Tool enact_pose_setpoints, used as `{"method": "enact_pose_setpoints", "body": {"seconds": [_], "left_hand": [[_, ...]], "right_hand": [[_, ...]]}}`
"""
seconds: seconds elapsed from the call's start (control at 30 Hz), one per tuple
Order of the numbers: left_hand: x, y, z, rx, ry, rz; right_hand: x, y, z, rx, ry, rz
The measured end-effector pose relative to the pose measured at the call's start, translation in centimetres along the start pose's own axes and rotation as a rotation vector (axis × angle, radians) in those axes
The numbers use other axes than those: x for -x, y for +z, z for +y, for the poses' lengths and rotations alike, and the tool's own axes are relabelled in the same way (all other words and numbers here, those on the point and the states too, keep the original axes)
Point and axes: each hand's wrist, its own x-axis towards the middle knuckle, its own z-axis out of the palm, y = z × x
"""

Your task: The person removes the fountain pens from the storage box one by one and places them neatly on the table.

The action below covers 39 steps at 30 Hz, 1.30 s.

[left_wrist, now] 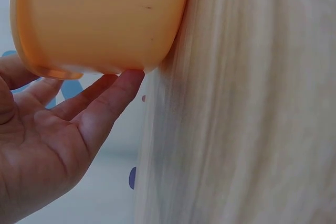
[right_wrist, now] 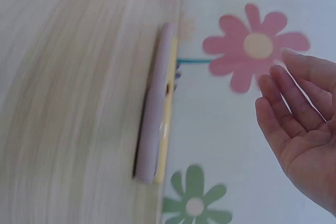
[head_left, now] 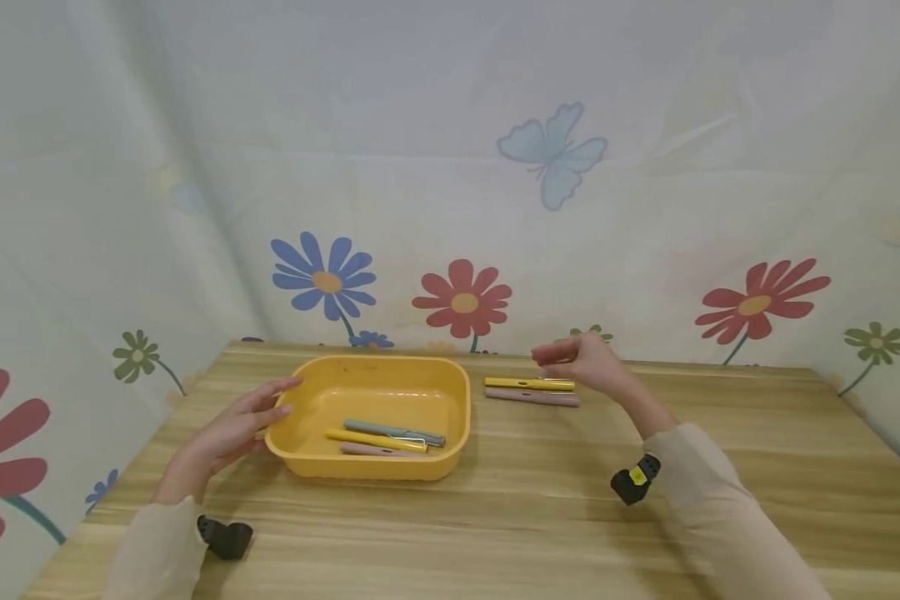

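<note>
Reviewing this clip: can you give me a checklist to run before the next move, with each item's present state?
1. Left hand touching the yellow tray: ok, at its left end.
2. Left hand's hold firm enough to stop sliding: cannot tell.
3. Right hand free: ok, it holds nothing.
4. Yellow pen and pink pen outside the tray gripped: not ok, both lie side by side on the table.
5. Space in the tray: ok, bare floor shows behind the three pens inside.
</note>
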Motion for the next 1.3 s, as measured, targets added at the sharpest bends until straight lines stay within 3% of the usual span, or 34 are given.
{"method": "enact_pose_setpoints", "body": {"seconds": [0.27, 0.77, 1.03, 1.3], "left_hand": [[0.1, -0.1, 0.0, 0.001, -0.010, 0.008], [0.1, 0.0, 0.2, 0.007, -0.030, 0.001], [0.2, -0.1, 0.5, -0.013, -0.019, -0.002], [0.1, -0.1, 0.3, -0.030, -0.024, 0.005]], "right_hand": [[-0.3, 2.2, -2.6, -0.074, -0.042, -0.009], [-1.6, 8.6, -5.0, -0.151, -0.129, -0.147], [-2.3, 11.3, -6.0, -0.140, -0.111, -0.229], [-3.1, 13.0, -6.4, -0.077, -0.163, -0.270]]}}
